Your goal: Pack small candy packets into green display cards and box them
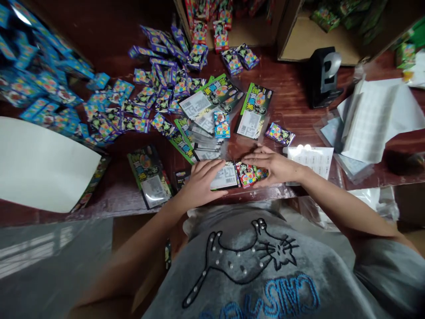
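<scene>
On the red worktop [290, 110] the packet [228, 177] lies crosswise; our left hand [202, 180] and right hand [277, 166] press its ends, fingers outstretched.

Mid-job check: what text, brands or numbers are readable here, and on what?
None reads surely.
Blue letters on the grey shirt: upside down, cut off, unreadable.
Green printed packs: characters blurred.
White barcode label between left hand and right hand: digits too small.
White sticker sheet: too small.
</scene>
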Motion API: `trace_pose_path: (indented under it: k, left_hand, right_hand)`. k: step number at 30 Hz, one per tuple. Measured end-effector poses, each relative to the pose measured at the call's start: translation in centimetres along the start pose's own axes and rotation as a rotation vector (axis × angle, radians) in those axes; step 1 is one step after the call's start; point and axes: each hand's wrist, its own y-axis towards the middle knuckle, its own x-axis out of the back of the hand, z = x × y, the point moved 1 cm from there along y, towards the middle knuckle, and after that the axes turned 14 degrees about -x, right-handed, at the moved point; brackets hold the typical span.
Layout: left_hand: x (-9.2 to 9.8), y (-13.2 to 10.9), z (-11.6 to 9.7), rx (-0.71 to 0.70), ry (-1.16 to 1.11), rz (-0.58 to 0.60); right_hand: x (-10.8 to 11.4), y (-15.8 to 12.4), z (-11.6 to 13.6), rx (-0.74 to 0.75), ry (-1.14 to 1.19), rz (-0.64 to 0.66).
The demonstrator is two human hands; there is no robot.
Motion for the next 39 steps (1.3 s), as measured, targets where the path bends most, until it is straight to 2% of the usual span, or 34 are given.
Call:
trace_pose_path:
  k: [5,10,13,16,19,23,30,35,39]
  left_hand:
    - [-0.5,0.5,-0.3,0.01,0.02,0.003]
    - [-0.1,0.6,-0.2,0.02,0.011,0.009]
    - [0.0,0.4,-0.3,0.055,0.014,-0.035]
    - [-0.4,0.4,-0.7,0.09,0.02,-0.099]
    - [-0.9,0.7,-1.1,0.103,0.033,-0.139]
    - [-1.4,1.2,-1.5,0.025,0.031,-0.077]
    - [-1.2,1.6,-1.9,0.019,0.057,-0.069]
    - [-1.3,2.6,-2.6,0.008,0.042,-0.069]
    - [-0.9,3.0,-3.2,0.015,0.017,-0.126]
  right_hand:
    - [-0.7,1.2,0.3,-0.001,-0.021,-0.014]
    - [0.7,1.0,0.0,-0.024,-0.023,0.012]
    - [1.3,0.7,-0.2,-0.097,-0.069,-0.111]
    - [0.5,0.4,0.5,-0.166,-0.108,-0.2]
    - [-1.0,0.1,1.5,-0.177,-0.096,-0.158]
    - [-1.9,-0.3,1.7,-0.113,-0.056,-0.035]
    - [0.9,-1.9,0.6,-0.169,-0.087,-0.041]
    - [1.3,-0.5,0.7,-0.122,-0.078,-0.013]
    - [2.2,0.7,1.1,-0.089,-0.024,-0.007]
